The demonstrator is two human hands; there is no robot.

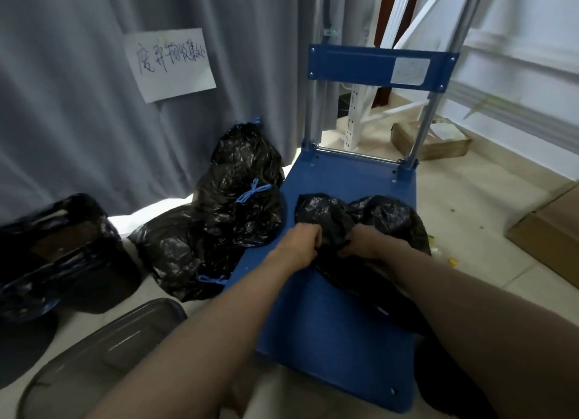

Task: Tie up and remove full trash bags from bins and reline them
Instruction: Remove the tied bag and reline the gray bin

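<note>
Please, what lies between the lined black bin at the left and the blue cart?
In the head view, tied black trash bags with blue drawstrings lie on the floor between the bin and the cart.

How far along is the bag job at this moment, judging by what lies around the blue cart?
Done: tied black bags with blue drawstrings lie piled by the curtain. In hand: the left hand and right hand both grip a black bag on the blue cart; whether it is tied is hidden. Left: the lined bin looks full and untied; an unlined grey bin lies on its side.
</note>
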